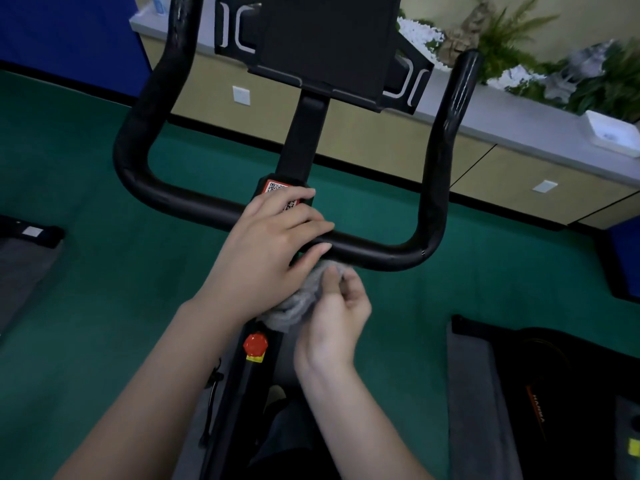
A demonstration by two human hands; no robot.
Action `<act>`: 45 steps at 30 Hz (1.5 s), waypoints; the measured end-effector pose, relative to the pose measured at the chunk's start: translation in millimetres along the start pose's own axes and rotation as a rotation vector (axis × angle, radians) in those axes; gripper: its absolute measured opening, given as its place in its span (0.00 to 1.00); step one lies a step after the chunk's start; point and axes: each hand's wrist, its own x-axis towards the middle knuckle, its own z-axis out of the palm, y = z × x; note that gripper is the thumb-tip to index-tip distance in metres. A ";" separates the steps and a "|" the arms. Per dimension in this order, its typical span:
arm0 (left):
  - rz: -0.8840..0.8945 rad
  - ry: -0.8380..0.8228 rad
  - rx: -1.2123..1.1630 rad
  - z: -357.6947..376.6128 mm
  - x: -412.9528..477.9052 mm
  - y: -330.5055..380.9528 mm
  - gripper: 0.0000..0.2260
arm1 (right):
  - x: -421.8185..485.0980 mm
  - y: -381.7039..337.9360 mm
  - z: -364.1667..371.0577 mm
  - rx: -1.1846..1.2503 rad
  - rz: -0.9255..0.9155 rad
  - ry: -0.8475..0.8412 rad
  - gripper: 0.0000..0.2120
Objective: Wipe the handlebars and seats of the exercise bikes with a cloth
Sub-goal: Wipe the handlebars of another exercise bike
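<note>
Grey cloth [294, 306] lies bunched just beneath the middle of the handlebar [374, 252], between both hands. Judgement: it is being gathered into a pad before a pass along the bar. Right hand [334, 306] pinches the fabric, fingers curled, wrist bent inward. Left hand [273, 244] rests across the bar's centre, fingers stretched out and relaxed, gripping nothing visible, palm over the cloth's upper part, apparently steadying. Red knob [255, 344] sits below. No seat in view.
</note>
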 end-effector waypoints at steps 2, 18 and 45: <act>0.009 -0.019 -0.022 -2.2 -0.2 -2.2 0.11 | -2.3 4.3 8.8 0.029 0.060 -0.048 0.06; 0.017 0.030 -0.006 4.2 -0.3 -3.6 0.11 | -0.9 -16.7 -8.5 0.098 0.166 0.003 0.06; -0.015 0.036 -0.014 6.1 -1.7 0.2 0.13 | 45.7 -56.9 -54.9 -0.600 -1.076 0.188 0.08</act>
